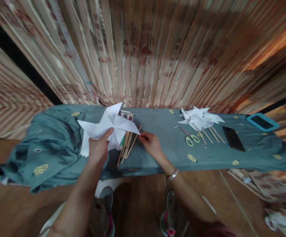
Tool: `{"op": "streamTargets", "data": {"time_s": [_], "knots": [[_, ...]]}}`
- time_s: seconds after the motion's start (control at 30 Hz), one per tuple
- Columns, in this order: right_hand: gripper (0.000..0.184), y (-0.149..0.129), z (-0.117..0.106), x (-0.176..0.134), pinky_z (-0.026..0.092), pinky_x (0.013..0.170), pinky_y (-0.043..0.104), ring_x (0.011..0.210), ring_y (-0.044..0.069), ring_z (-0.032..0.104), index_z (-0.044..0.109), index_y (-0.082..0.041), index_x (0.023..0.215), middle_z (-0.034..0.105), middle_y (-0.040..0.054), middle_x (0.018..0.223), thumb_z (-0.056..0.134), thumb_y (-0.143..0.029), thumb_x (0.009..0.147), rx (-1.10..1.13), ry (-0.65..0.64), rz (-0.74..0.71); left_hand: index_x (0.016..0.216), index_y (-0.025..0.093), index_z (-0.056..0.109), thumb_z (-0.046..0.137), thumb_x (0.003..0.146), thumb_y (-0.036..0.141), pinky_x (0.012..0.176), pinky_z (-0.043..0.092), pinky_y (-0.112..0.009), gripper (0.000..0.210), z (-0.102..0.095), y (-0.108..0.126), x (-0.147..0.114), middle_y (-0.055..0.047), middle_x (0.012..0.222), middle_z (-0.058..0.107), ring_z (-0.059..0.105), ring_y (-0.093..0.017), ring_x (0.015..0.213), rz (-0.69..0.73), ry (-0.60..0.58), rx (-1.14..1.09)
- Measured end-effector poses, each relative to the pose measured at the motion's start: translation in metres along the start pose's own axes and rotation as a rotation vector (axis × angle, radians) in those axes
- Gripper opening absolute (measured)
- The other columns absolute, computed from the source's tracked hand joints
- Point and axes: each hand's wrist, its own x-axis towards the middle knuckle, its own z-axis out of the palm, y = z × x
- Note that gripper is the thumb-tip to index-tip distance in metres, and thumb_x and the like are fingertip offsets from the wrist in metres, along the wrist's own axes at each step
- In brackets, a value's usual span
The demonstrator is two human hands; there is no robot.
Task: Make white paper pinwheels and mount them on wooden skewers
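- Nearest the lens: bare L forearm (75,204), lower left of frame, & R forearm (192,200), lower right, w/ a silver bangle (173,174) at the wrist.
- Paper pinwheel (113,121), white, left of center, held above a desk (167,121) draped in teal cloth.
- L hand (98,144): grip pinching the pinwheel, thumb on top approx. at the lower middle; fingers under the paper hidden. R hand (152,144): thumb & forefinger pressed together at the right-hand blade tip, apparently pinching it.
- Technique, in our judgment: keep L thumb firm near the middle so the folds don't spring open; R fingers shd. take only the very tip & curve it, not crease it. Light pressure; thin paper prob. tears or kinks easily.
- Orientation: one blade points to top of frame, one far left, one right & slightly down. Long axis runs L–R across frame, dipping a bit toward the right; face mostly toward camera.
- Just right of & below the pinwheel: loose wooden sticks (125,148), long axes slanting upper right to lower left.
- Right of frame: more pinwheels (199,119) w/ sticks, scissors (190,138) & a dark phone (234,139).
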Motion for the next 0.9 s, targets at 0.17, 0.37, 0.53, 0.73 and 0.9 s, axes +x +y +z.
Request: {"op": "streamTargets", "data": {"time_s": [0.17,0.37,0.53,0.73,0.9], "knots": [[0.027,-0.041,0.019,0.069,0.049,0.086,0.027,0.098,0.02,0.069,0.071,-0.018,0.106,0.075,0.0078,0.107,0.047,-0.018,0.093,-0.292,-0.161,-0.144,0.079,0.018,0.069,0.082,0.051,0.011,0.08,0.059,-0.027,0.032,-0.012,0.009,0.015,-0.004,0.088,0.076,0.071,-0.019,0.089,0.066,0.093,-0.091],[0.029,-0.052,0.043,0.117,0.046,0.096,0.036,0.108,0.027,0.065,0.071,-0.009,0.101,0.073,0.0204,0.108,0.044,-0.009,0.092,-0.598,-0.283,-0.232,0.077,0.019,0.067,0.081,0.049,0.009,0.087,0.057,-0.029,0.032,-0.024,0.018,0.023,-0.005,0.092,0.076,0.07,-0.022,0.098,0.045,0.099,-0.131],[0.024,-0.053,0.05,0.125,0.044,0.099,0.035,0.11,0.027,0.064,0.073,-0.008,0.09,0.074,0.0207,0.105,0.049,-0.006,0.089,-0.712,-0.343,-0.301,0.081,0.017,0.068,0.082,0.05,0.013,0.082,0.059,-0.033,0.035,-0.031,0.018,0.024,-0.006,0.089,0.076,0.071,-0.024,0.095,-0.027,0.125,-0.102],[0.02,-0.061,0.046,0.127,0.044,0.095,0.029,0.105,0.023,0.066,0.075,-0.008,0.086,0.076,0.0156,0.098,0.054,-0.008,0.086,-0.759,-0.355,-0.296,0.086,0.015,0.069,0.084,0.048,0.015,0.074,0.058,-0.03,0.04,-0.031,0.014,0.023,-0.005,0.088,0.075,0.07,-0.019,0.08,-0.083,0.145,-0.105],[0.015,-0.06,0.043,0.134,0.048,0.088,0.032,0.1,0.027,0.07,0.075,-0.014,0.088,0.076,0.016,0.098,0.06,-0.014,0.084,-0.74,-0.384,-0.265,0.081,0.014,0.069,0.085,0.046,0.019,0.067,0.057,-0.027,0.039,-0.03,0.01,0.023,-0.004,0.087,0.075,0.068,-0.016,0.073,-0.099,0.123,-0.113]]}}
